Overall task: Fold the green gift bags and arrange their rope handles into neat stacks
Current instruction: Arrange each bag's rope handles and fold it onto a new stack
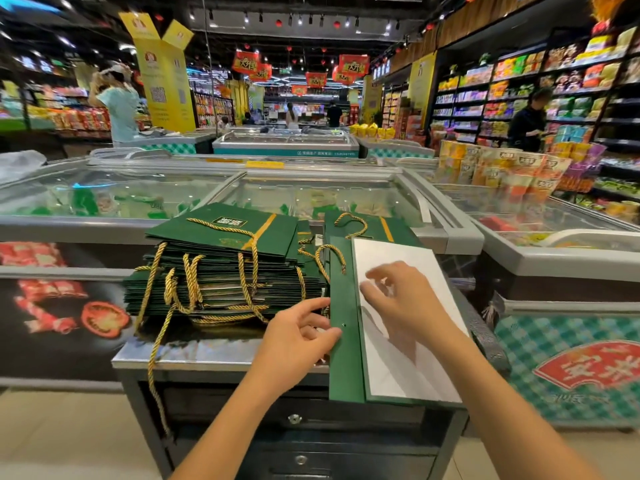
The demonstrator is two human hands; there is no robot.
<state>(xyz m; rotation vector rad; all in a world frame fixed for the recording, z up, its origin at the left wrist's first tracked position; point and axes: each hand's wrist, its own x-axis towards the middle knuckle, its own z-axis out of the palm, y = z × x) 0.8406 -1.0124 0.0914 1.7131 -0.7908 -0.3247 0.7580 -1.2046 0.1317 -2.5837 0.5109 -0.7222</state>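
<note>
The stack (221,271) of folded green bags sat on the left half of the table (207,356). Gold ropes (247,289) looped over its near side. One loose rope (151,358) hung down past the table's front left edge.

One bag (346,368) lay flat along the table's right edge and stuck out over the front edge, with its white lining (408,348) facing up. My left hand (299,337) pinched that bag's left green strip, thumb on the strip near a small hole, fingers curled at its edge. My right hand (398,296) was blurred above the lining, fingers loosely bent and spread, nothing held. Could not tell whether it touched the lining.

A second bag (377,226) lay flat at the far right corner, its rope handle on top. A glass-topped freezer (121,192) stood just behind the table's far edge.
</note>
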